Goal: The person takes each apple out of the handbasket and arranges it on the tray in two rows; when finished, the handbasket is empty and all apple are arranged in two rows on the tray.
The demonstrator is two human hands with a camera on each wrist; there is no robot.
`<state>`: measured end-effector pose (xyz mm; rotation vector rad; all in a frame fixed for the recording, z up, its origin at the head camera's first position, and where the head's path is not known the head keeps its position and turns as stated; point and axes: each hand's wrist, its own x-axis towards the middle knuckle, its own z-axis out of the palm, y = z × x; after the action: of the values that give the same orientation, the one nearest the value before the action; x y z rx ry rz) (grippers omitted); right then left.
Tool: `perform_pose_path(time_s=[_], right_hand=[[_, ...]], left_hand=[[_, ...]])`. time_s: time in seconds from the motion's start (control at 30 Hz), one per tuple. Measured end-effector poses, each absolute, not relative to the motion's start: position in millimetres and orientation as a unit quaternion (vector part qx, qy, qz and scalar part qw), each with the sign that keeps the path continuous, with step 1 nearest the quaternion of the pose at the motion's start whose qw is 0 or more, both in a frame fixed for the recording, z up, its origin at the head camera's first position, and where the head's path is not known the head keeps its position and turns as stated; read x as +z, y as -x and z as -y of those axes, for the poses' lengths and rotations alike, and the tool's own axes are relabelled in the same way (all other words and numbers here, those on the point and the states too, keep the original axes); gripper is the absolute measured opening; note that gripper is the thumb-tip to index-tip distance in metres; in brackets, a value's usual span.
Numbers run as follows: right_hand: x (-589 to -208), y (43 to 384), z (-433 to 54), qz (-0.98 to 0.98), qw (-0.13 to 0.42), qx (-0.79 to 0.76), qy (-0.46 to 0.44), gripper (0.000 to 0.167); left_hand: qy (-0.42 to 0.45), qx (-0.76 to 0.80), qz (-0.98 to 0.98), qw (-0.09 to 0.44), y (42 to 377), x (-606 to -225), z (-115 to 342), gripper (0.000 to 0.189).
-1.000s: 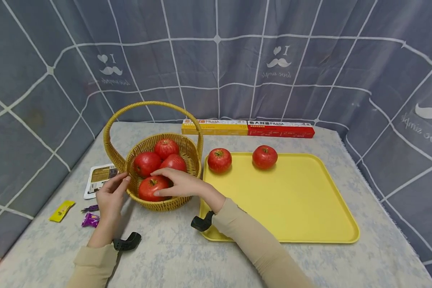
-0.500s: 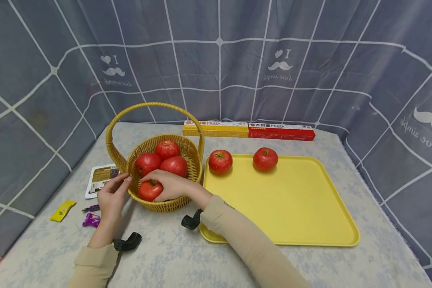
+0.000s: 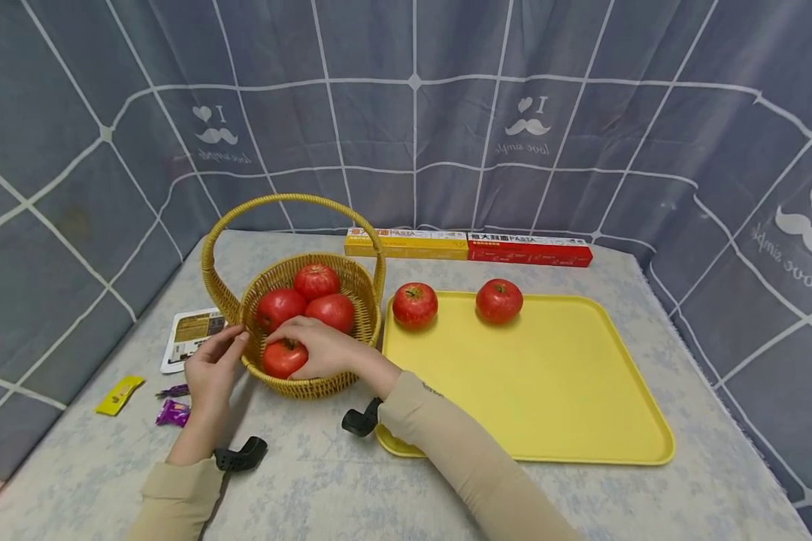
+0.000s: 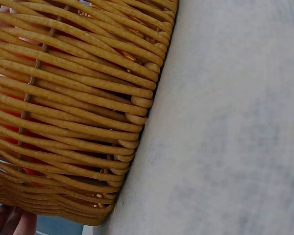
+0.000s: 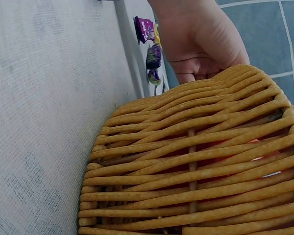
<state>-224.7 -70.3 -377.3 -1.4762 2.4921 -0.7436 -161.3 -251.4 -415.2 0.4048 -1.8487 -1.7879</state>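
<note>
A woven wicker basket (image 3: 321,386) with a tall arched handle stands left of centre in the head view. My left hand (image 3: 206,372) holds its rim at the left, by the foot of the handle. Inside the basket, my right hand (image 3: 326,349) grips the front red apple (image 3: 283,361), fingers over its far side; part of the apple is hidden under the hand. Behind it lie more red apples: one at left (image 3: 280,308), one at the back (image 3: 316,280) and one at right (image 3: 333,310). Both wrist views show mostly the basket's woven wall (image 4: 73,103).
Right of the basket lies a yellow tray (image 3: 541,383), with two apples (image 3: 415,306) at its far edge. Yellow and red pasta boxes (image 3: 529,250) line the back. At left are a white-edged packet (image 3: 184,338), purple wrapped sweets (image 3: 173,412) and a yellow one (image 3: 119,395).
My right hand has moved left and down into the basket, closing round the front apple. The left hand has stayed at the rim. The head view has shifted slightly.
</note>
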Motion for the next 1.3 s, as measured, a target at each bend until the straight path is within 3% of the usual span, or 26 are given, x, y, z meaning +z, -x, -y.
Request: perform_pose_path(time_s=[0.33,0.67,1.03,1.3], right_hand=[[-374.0,219.9,69.4,-0.845,0.052,-0.255,0.467,0.058],[-362.6,210.1,47.5,-0.817,-0.049,-0.345,0.460,0.061],[-327.9,201.0,-70.1,-0.774,-0.107,-0.429,0.454,0.060],[-323.2,216.0,-160.7,-0.824,-0.126,-0.428,0.349,0.062]], left_hand=[[-0.150,-0.668,0.681,0.262,163.3,-415.4,251.4,0.029],[-0.140,-0.658,0.687,0.276,163.4,-414.8,252.0,0.022],[-0.151,-0.665,0.681,0.266,161.8,-413.6,250.8,0.020],[-0.158,-0.668,0.676,0.266,161.9,-414.9,250.2,0.022]])
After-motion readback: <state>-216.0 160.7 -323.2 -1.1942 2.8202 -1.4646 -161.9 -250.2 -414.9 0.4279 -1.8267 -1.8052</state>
